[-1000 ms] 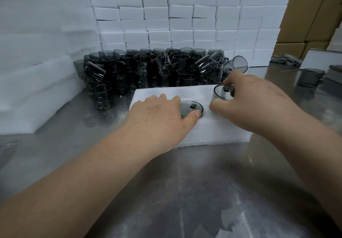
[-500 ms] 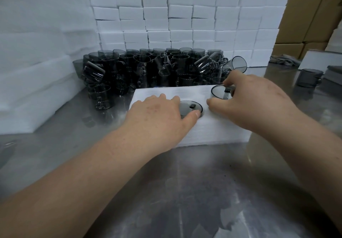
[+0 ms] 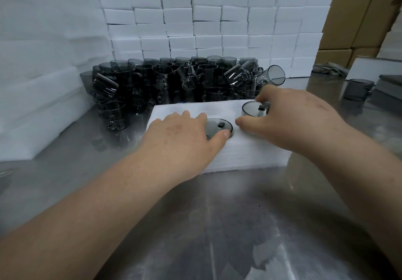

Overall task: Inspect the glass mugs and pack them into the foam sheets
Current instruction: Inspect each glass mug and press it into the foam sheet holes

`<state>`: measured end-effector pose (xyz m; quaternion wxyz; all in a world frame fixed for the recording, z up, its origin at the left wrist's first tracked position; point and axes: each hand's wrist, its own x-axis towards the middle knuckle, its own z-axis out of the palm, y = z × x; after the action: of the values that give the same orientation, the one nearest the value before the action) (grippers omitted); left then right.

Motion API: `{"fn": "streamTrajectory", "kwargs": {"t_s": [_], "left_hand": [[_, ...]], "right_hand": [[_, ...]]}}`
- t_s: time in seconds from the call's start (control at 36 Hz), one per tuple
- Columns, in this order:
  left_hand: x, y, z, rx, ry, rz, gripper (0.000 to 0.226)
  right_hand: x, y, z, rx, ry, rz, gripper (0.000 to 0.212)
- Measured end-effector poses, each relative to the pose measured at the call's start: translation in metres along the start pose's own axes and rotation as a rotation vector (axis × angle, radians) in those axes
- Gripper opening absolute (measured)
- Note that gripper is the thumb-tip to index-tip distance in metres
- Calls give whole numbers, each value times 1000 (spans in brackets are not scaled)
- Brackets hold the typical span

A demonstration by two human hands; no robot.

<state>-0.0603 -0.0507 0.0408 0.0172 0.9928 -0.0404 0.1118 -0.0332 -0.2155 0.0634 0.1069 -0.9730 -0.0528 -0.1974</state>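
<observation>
Left hand [image 3: 185,136] flat, fingers straight, presses foam sheet [image 3: 250,155] steady over seated smoked-glass mug [image 3: 218,125], thumb at rim. Right hand [image 3: 289,116] pinches second mug [image 3: 252,108] by handle, likely seating it in next cutout. Mug pile [image 3: 165,83] behind.

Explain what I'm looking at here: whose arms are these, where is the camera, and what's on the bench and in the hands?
There is no machine here. These are a person's two bare arms, filmed by one wide-angle camera worn on the head and looking down at a steel table. A white foam sheet lies in front. The left hand rests flat on it, with its thumb at the rim of a dark glass mug sunk into the foam. The right hand grips a second mug, set in the foam a little further back. Behind the sheet is a pile of loose mugs, then a wall of white foam blocks.
</observation>
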Motion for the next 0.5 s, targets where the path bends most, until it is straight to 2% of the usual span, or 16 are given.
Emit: {"fn": "streamTrajectory", "kwargs": {"t_s": [0.5], "left_hand": [[-1, 0, 1, 3, 0, 5, 73]], "right_hand": [[1, -3, -2, -61, -74, 8, 57]]}}
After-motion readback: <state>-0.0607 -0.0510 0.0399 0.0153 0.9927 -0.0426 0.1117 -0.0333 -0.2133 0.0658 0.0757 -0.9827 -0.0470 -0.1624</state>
